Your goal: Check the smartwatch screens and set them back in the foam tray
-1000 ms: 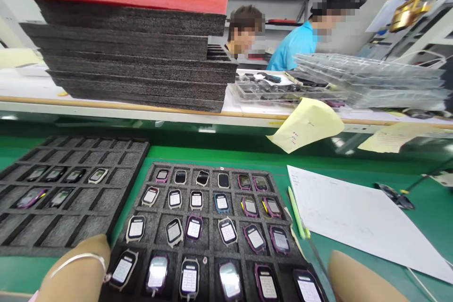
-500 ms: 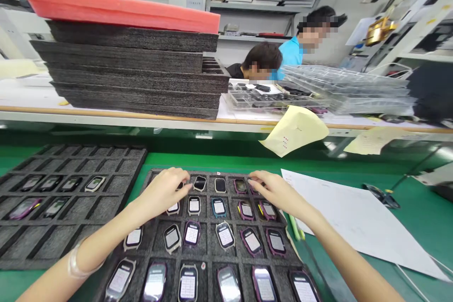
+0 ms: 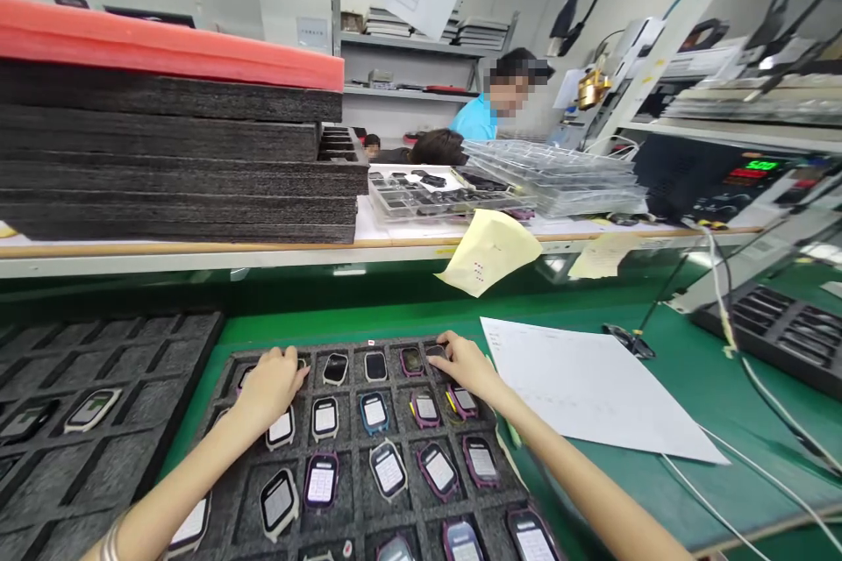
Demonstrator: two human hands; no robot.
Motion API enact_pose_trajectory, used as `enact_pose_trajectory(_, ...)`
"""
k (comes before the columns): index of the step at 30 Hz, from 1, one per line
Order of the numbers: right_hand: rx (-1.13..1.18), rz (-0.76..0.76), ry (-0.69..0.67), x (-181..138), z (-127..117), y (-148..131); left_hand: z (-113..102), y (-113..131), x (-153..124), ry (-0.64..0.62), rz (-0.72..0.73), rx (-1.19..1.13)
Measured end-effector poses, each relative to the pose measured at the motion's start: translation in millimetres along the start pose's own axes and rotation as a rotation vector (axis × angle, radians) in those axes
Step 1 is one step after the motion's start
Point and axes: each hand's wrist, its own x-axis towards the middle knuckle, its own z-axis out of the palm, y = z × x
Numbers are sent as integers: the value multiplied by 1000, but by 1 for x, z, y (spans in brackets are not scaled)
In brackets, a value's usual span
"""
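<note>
A dark foam tray [image 3: 359,399] in front of me holds rows of smartwatch bodies without straps, several with lit white screens. At the far row's left side, my left hand [image 3: 273,381] is closed, its curled fingers and thumb around a smartwatch [image 3: 303,363] that they mostly hide. My right hand [image 3: 468,368] reaches the tray's far right corner. Its thumb and forefinger pinch the edges of another smartwatch [image 3: 435,352], which sits in its slot. Between the hands lie a silver watch [image 3: 335,368], a dark-screened watch [image 3: 375,365] and a purple watch [image 3: 411,360].
A second foam tray [image 3: 141,394] with a few watches lies left. White paper [image 3: 579,386] and cables [image 3: 690,478] are right. Behind, a shelf edge [image 3: 395,241] carries stacked foam trays [image 3: 177,166] and clear plastic trays [image 3: 559,180]. A co-worker [image 3: 477,116] is beyond.
My view has swung to the right, so the trays and shelf appear further left. My left fingers are more curled than before. Both hands stay at the tray's far row.
</note>
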Motion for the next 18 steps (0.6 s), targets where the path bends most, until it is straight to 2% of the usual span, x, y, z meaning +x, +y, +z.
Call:
enact_pose_trajectory(5, 251, -30, -30, 7, 0, 8, 4, -21, 11, -37, 42, -176)
enact_pose_trajectory(9, 532, -93, 15, 0, -10, -7, 0, -24, 11, 5, 92, -296)
enact_pose_trajectory(11, 705, -149, 4, -5, -16, -24, -9, -22, 5, 4, 103, -558)
enact_pose_trajectory(14, 951, -220, -89, -12, -24, -56, -33, -9, -9, -108, 54, -1322)
enact_pose_trajectory(16, 1063, -255, -152, -14, -27, -79, -50, 4, -19, -154, 12, -1596)
enact_pose_trajectory(18, 1159, -280, -219, -16, -30, -98, -61, 16, -26, -182, 30, -1753)
